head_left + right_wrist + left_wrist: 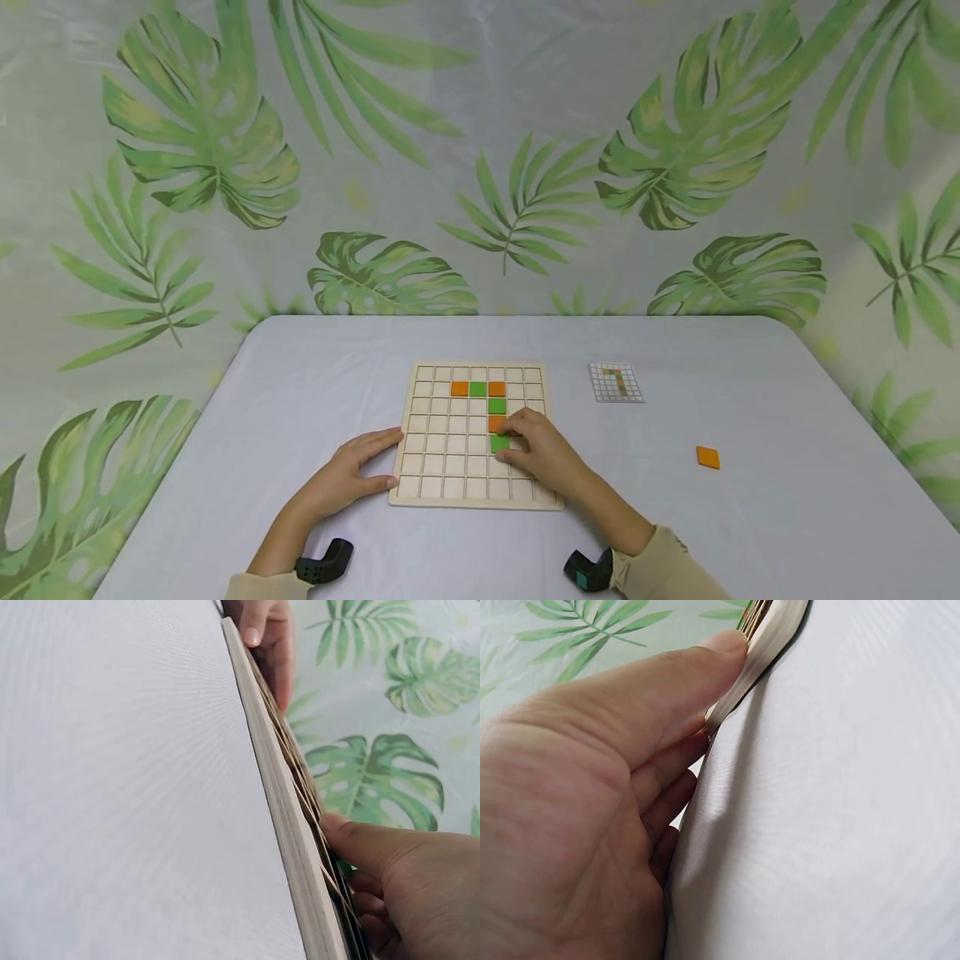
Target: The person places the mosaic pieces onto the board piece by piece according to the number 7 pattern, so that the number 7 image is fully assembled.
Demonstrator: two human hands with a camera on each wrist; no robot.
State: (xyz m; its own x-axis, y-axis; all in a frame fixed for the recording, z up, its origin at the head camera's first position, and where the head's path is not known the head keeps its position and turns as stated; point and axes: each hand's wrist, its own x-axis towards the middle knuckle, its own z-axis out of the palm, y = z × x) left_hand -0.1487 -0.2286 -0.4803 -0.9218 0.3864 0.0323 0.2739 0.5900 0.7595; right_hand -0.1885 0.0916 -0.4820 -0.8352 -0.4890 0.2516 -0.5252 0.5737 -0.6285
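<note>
A wooden grid board (454,463) lies on the table. Near its top is a row of an orange tile (459,389), a green tile (477,389) and another orange tile (497,389). Below the last one, a column continues with green, orange and green tiles. My right hand (546,450) pinches the lowest green tile (498,443) between thumb and fingers, at its cell; whether it sits flat cannot be told. At the board's left edge rests my left hand (348,468), thumb and fingers spread and touching the rim, as the left wrist view also shows.
Right of the board lies a small pattern card (617,382) with a printed grid and coloured squares. A loose orange tile (707,457) is farther right on the white tablecloth (780,517). Behind the table hangs a leaf-patterned cloth (525,108).
</note>
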